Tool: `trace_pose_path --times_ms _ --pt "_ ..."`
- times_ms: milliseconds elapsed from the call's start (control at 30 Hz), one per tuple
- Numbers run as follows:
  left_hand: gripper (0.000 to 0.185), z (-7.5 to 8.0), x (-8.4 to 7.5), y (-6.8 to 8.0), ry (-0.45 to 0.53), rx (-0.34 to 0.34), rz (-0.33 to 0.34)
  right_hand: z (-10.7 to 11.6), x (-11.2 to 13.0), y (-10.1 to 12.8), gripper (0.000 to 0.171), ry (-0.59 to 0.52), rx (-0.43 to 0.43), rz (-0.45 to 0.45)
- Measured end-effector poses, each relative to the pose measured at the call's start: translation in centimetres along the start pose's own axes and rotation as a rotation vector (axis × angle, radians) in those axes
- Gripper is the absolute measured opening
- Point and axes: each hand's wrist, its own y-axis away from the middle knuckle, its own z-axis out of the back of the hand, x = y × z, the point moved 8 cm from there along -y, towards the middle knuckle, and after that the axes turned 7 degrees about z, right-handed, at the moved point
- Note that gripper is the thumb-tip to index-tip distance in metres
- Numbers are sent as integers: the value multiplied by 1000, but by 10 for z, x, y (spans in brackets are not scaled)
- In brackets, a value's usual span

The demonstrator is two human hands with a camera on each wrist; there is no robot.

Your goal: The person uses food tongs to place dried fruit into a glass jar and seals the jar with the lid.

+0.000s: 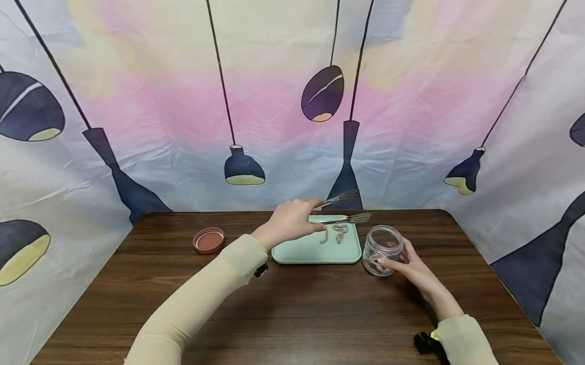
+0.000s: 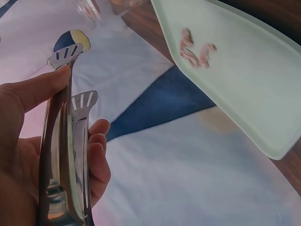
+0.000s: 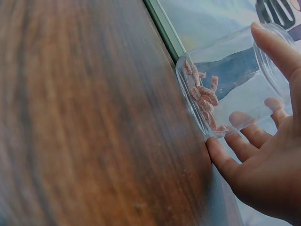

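Metal tongs [image 1: 342, 218] with slotted tips are held in my left hand [image 1: 291, 222], over the back of a pale green tray [image 1: 294, 256]. Their two tips stand apart with nothing between them, as the tongs [image 2: 59, 136] in the left wrist view also show. A few pinkish-brown dried strips [image 2: 186, 47] lie on the tray. Just right of the tray, my right hand [image 1: 417, 269] grips a clear, lidless jar [image 1: 381, 249] standing upright on the table. In the right wrist view, several similar strips [image 3: 205, 101] rest at the jar's bottom.
To the left of the tray lies a reddish-brown round lid [image 1: 209, 240] on the dark wood table [image 1: 307, 327]. Behind the table's far edge hangs a cloth backdrop [image 1: 278, 107] printed with lamps, which also runs along both sides.
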Motion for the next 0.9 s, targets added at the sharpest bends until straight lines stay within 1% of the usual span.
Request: trace_pose_path --times_ms 100,200,533,767,900 --pt "68 1 8 1 5 -2 9 1 0 1 102 -1 3 -3" --pt "68 0 15 2 11 -3 17 1 -2 1 103 -4 3 -17" --pt "68 -18 36 3 14 -9 51 2 -4 2 103 -3 0 -33" --pt "68 -32 47 5 49 31 66 0 -1 1 101 -13 0 -15" --pt "67 -39 53 7 56 50 91 0 -3 0 100 -13 -2 -16"
